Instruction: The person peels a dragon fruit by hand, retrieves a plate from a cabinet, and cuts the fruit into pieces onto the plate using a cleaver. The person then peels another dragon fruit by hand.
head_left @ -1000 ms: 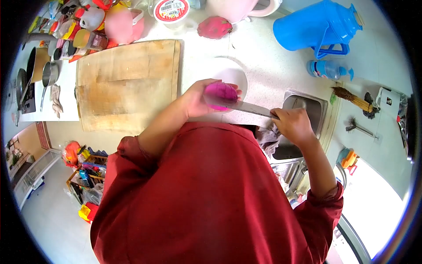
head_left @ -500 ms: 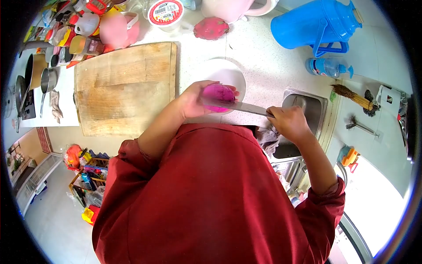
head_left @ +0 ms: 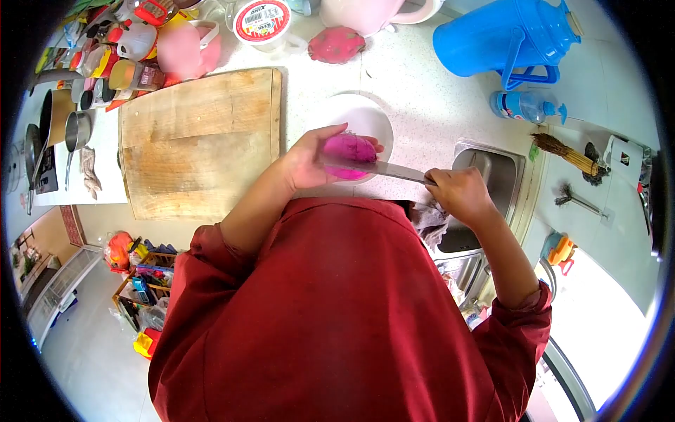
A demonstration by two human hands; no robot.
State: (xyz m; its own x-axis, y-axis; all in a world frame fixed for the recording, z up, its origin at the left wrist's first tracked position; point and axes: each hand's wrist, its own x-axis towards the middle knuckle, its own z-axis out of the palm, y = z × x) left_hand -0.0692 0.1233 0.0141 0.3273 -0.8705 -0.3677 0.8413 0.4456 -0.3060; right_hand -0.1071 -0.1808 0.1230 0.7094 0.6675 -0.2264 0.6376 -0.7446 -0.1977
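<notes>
A peeled magenta dragon fruit [head_left: 351,149] rests in my left hand [head_left: 306,159], whose fingers curl round it from below, thumb lifted at the top. My right hand [head_left: 460,195] grips the handle end of a knife [head_left: 402,173]. The blade reaches left across the lower part of the fruit; whether it is cutting in or lying against it I cannot tell. Under the fruit and hand, a white bowl [head_left: 373,112] stands on the counter, partly covered by them. A whole dragon fruit [head_left: 337,46] with pink skin lies farther back.
A wooden cutting board [head_left: 200,144] lies to the left, with jars and bottles behind it. To the right are a steel sink [head_left: 500,169], a blue thermos jug [head_left: 503,39] and a blue bottle [head_left: 522,106]. A lidded tub [head_left: 262,21] stands at the back.
My left thumb has risen a little off the fruit. The knife and my right hand have hardly moved.
</notes>
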